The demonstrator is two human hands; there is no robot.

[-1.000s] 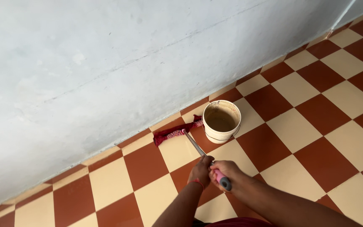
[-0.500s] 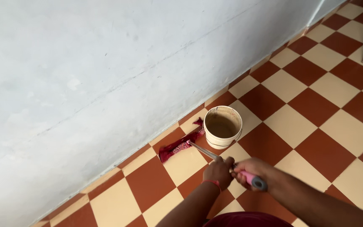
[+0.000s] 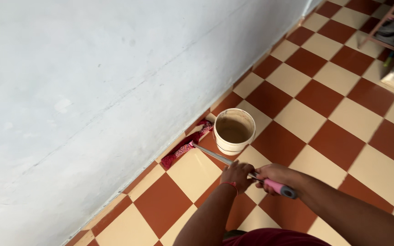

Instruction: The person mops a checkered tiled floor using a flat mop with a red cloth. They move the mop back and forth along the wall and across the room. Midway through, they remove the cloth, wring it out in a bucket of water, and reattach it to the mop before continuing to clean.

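Head view, the only one. Both hands sit low centre of the frame on a mop handle (image 3: 215, 156). Left hand (image 3: 236, 174) is closed round the metal shaft, a red thread at the wrist. Right hand (image 3: 274, 175) is wrapped round the pink grip (image 3: 279, 187) just behind it, the grey end cap sticking out toward the lower right. The shaft runs up and left to the red mop head (image 3: 189, 145), which lies flat at the foot of the pale blue wall (image 3: 92, 77), left of centre, its right end just beside or touching the bucket.

A cream plastic bucket (image 3: 234, 132) stands upright at centre on the red-and-cream checked tile floor (image 3: 334, 114), brownish water inside. The handle passes close along its lower left side.

Upper right corner: part of a wooden frame (image 3: 388, 23) with dark cloth, too cropped to name.

Risk, as a judgement: the shaft runs so near the bucket that a sideways stroke could knock it and slop dirty water over the tiles. Wet tiles could also be slippery underfoot.
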